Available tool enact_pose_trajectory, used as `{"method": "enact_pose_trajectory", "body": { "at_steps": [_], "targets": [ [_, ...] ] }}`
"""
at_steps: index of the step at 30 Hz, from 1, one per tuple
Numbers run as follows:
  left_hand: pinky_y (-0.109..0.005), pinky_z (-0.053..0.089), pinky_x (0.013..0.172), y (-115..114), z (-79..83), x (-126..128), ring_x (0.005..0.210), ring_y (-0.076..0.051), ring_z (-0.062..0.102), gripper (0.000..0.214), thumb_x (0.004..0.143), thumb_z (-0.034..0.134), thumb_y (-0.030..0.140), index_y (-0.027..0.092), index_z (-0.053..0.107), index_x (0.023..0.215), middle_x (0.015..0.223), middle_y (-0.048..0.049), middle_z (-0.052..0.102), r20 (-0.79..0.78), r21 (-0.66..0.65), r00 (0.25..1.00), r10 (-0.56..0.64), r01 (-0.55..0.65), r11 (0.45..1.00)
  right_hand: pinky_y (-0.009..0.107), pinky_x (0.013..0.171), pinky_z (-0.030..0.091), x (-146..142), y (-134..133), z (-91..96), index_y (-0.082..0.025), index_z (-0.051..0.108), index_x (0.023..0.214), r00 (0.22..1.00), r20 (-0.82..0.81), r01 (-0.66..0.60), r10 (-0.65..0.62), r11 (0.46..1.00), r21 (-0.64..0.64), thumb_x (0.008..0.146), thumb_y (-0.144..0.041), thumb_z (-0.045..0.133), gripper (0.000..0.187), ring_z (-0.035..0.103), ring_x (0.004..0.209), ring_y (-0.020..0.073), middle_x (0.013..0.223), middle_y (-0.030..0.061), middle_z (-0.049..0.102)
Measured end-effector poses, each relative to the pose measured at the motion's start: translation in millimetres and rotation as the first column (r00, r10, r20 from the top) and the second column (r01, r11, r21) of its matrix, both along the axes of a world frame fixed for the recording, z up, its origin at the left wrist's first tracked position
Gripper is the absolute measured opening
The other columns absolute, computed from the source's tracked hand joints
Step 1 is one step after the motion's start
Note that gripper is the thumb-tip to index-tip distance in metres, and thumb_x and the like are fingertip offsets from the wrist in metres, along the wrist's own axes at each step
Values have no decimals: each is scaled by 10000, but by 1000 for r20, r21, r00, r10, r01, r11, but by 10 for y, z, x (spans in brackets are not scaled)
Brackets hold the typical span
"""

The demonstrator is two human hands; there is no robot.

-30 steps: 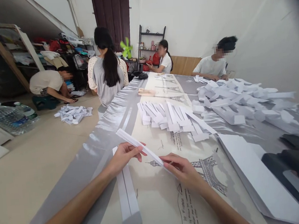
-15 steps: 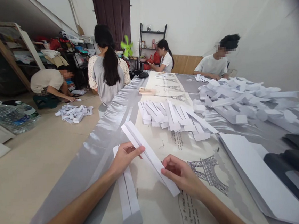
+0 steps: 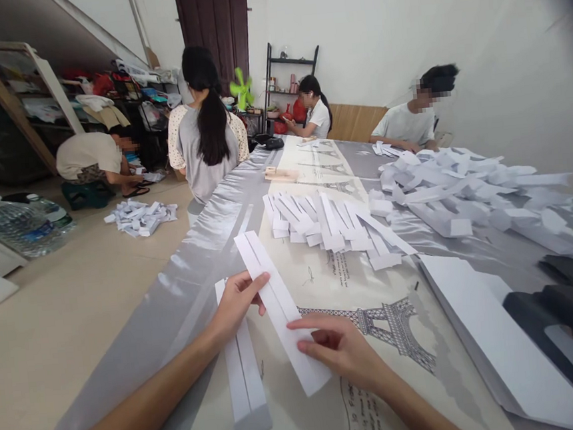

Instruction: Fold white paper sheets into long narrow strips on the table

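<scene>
Left hand (image 3: 241, 300) fingers pinch a folded strip (image 3: 279, 302) near tabletop's (image 3: 177, 338) left edge; right hand (image 3: 342, 349) fingers, narrowly parted, touch it.

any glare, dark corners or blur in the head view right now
Head view: bright glare along the silver tablecloth's left edge; head view: black vignetting in the upper right corner; head view: the held paper strip looks fairly sharp; head view: the large bottle seems tilted, probably from wide-angle distortion.
</scene>
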State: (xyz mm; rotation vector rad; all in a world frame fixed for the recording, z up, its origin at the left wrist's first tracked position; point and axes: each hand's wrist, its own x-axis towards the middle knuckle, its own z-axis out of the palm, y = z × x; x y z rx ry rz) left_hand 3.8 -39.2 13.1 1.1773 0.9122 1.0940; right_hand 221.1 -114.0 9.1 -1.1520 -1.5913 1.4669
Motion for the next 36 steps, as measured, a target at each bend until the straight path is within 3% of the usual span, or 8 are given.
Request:
{"method": "enact_pose_trajectory", "body": {
  "at_steps": [3, 9, 20, 25, 28, 31, 34, 36],
  "targets": [
    [-218, 325, 451, 35, -24, -48, 434, -68, 436, 394, 868, 710, 478, 141, 630, 681, 595, 16, 556, -41, 21, 998, 53, -52, 998, 254, 536, 405, -9, 21, -6, -291, 813, 974, 999, -43, 1, -3, 999, -32, 859, -349, 737, 150, 551, 650, 117, 1015, 34, 706],
    [-218, 200, 465, 171, -14, -180, 414, -47, 275, 416, 817, 752, 497, 152, 593, 647, 421, 88, 344, -53, 18, 975, 216, -216, 976, 228, 547, 452, 7, 29, 7, -268, 815, 957, 999, -3, -38, 38, 989, -143, 835, -327, 761, 146, 631, 664, 124, 972, 37, 752],
    [-218, 318, 471, 304, -20, -284, 430, -69, 401, 387, 764, 782, 509, 138, 717, 855, 542, 49, 512, -79, 56, 973, 216, -212, 976, 227, 448, 287, 31, 2, 85, -279, 790, 988, 994, 4, -105, 107, 980, -171, 828, -358, 763, 181, 470, 510, 77, 872, 7, 701],
    [-289, 492, 656, 327, 74, -439, 617, -177, 649, 333, 840, 681, 466, 180, 695, 1010, 789, -29, 698, -418, 236, 846, 330, -250, 939, 243, 487, 352, 90, 36, -43, -251, 771, 1037, 994, 105, 23, -6, 986, -166, 839, -367, 746, 231, 550, 550, 128, 663, -13, 643],
    [-313, 482, 696, 240, 125, -491, 758, -247, 684, 219, 922, 556, 375, 222, 701, 982, 796, -50, 713, -761, 452, 503, 408, -39, 891, 267, 553, 439, 146, 73, -84, -238, 757, 1047, 986, 156, 93, -65, 980, -178, 830, -354, 742, 247, 662, 680, 180, 818, 21, 717],
    [-349, 495, 736, 94, 75, -446, 788, -276, 696, 312, 986, 431, 332, 205, 685, 857, 760, -79, 703, -920, 365, 242, 309, 233, 902, 300, 628, 496, 198, 110, -89, -219, 748, 1050, 985, 153, 110, -79, 973, -204, 827, -342, 731, 255, 710, 790, 221, 928, 52, 751],
    [-361, 506, 911, -22, -89, -338, 1111, -271, 673, 362, 1037, 326, 325, 204, 642, 1166, 1163, -116, 715, -913, 369, 322, 248, 395, 841, 302, 636, 499, 222, 128, -81, -219, 750, 1040, 980, 176, 123, -88, 972, -199, 817, -325, 730, 248, 710, 790, 221, 898, 44, 750],
    [-373, 462, 1049, -44, -218, -254, 1356, -268, 520, 447, 1051, 294, 354, 162, 503, 1396, 1454, -153, 552, -886, 420, 389, 254, 440, 793, 295, 622, 493, 215, 124, -75, -220, 753, 1026, 976, 195, 135, -98, 972, -191, 804, -317, 736, 242, 699, 766, 213, 848, 28, 736]
  ]
}}
